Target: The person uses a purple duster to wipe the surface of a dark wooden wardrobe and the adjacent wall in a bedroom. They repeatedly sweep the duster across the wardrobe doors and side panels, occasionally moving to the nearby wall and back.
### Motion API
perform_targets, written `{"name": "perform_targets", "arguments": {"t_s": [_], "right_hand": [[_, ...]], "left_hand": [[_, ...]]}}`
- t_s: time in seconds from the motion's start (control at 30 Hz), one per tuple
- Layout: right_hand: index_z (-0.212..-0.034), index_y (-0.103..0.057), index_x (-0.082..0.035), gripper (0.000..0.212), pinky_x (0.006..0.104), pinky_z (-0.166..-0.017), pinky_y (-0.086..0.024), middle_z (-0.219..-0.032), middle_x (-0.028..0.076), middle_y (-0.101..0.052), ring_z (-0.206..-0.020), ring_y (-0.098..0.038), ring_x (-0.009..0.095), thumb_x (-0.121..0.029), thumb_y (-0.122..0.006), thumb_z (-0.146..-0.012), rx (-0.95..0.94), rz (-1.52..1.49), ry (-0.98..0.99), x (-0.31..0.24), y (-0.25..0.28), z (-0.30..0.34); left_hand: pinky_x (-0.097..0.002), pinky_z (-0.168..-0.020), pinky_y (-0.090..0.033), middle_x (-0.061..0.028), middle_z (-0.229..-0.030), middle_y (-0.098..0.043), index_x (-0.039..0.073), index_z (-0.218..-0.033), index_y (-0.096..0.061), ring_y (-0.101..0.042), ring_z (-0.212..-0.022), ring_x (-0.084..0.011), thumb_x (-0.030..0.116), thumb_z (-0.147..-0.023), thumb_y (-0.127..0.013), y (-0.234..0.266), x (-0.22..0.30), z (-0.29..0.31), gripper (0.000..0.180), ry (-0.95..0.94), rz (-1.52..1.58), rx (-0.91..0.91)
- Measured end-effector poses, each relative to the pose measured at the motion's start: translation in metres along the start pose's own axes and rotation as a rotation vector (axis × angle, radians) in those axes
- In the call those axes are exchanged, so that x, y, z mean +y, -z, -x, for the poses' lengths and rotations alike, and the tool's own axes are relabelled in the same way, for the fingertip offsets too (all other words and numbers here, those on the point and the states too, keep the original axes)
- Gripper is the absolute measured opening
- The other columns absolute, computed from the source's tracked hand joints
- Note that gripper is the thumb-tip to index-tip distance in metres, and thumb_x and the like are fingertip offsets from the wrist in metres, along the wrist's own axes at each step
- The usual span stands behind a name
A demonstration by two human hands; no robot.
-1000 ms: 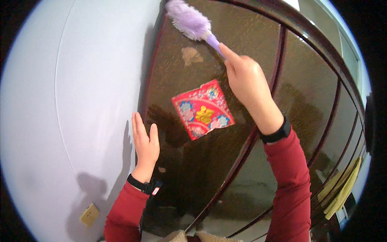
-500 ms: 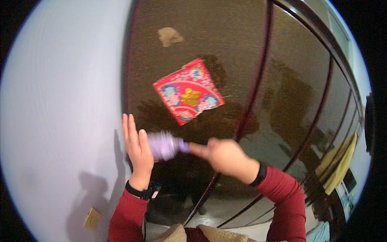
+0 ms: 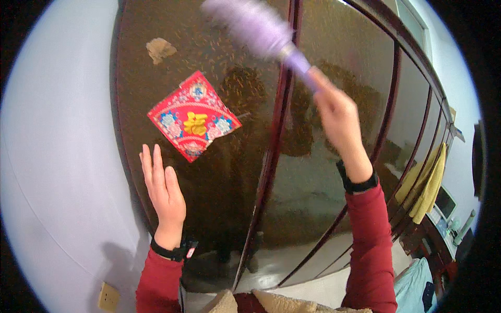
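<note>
My right hand (image 3: 336, 112) is closed round the handle of a fluffy purple duster (image 3: 255, 28). The duster tilts up and to the left across the dark, glossy wardrobe door (image 3: 219, 219); its head is smeared by motion, and I cannot tell whether it touches the door. My left hand (image 3: 163, 188) is held up with fingers stretched out and nothing in it, near the wardrobe's left edge. Just above it a red diamond-shaped paper decoration (image 3: 177, 112) with flowers and a gold character sticks to the door, its lower right edge torn.
A beige torn paper patch (image 3: 159, 50) is on the door above the decoration. The pale wall (image 3: 62, 130) runs along the left, with a wall socket (image 3: 108, 297) low down. At right hang a yellow cloth (image 3: 430, 182) and, lower, a light blue cloth (image 3: 416, 287).
My right hand has swung the duster from beside my left hand up to the top of the view. My left hand stays raised with fingers stretched. The view has shifted to the right.
</note>
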State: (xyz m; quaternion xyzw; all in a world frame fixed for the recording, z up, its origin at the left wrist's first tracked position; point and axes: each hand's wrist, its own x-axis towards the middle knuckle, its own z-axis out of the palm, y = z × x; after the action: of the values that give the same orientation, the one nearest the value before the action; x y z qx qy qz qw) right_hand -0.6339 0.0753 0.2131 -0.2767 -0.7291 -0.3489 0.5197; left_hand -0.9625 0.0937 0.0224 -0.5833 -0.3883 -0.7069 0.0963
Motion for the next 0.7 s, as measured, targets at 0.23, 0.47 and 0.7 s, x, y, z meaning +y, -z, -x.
{"name": "perform_targets", "arguments": {"t_s": [0.23, 0.47, 0.7], "right_hand": [[-0.145, -0.059, -0.016, 0.055, 0.0438, -0.061, -0.048, -0.073, 0.015, -0.05, -0.065, -0.056, 0.032, -0.002, -0.065, -0.093, -0.291, -0.005, -0.101, -0.007, -0.013, 0.118], [-0.159, -0.037, -0.034, 0.087, 0.0484, -0.054, -0.053, -0.074, 0.015, -0.055, -0.057, -0.062, 0.036, 0.001, -0.061, -0.083, -0.94, -0.185, -0.224, -0.077, -0.088, 0.333], [-0.151, -0.05, -0.018, 0.064, 0.053, -0.066, -0.055, -0.083, 0.022, -0.069, -0.073, -0.067, 0.041, -0.005, -0.053, -0.088, -1.514, -0.524, -0.201, -0.142, -0.162, 0.45]], "left_hand": [[-0.0474, -0.125, -0.021, -0.024, -0.167, -0.025, 0.001, -0.158, -0.035, -0.023, -0.155, -0.039, 0.024, -0.111, -0.041, -0.002, -0.022, 0.044, 0.053, 0.183, -0.069, 0.064], [-0.0452, -0.126, -0.018, -0.028, -0.166, -0.022, -0.004, -0.159, -0.025, -0.021, -0.155, -0.0402, 0.036, -0.112, -0.037, -0.016, -0.133, 0.148, 0.063, 0.621, -0.204, 0.064], [-0.0436, -0.122, -0.028, -0.0354, -0.16, -0.029, -0.01, -0.158, -0.021, -0.032, -0.149, -0.0453, 0.047, -0.11, -0.036, -0.01, -0.172, 0.284, 0.076, 1.14, -0.145, -0.217]]}}
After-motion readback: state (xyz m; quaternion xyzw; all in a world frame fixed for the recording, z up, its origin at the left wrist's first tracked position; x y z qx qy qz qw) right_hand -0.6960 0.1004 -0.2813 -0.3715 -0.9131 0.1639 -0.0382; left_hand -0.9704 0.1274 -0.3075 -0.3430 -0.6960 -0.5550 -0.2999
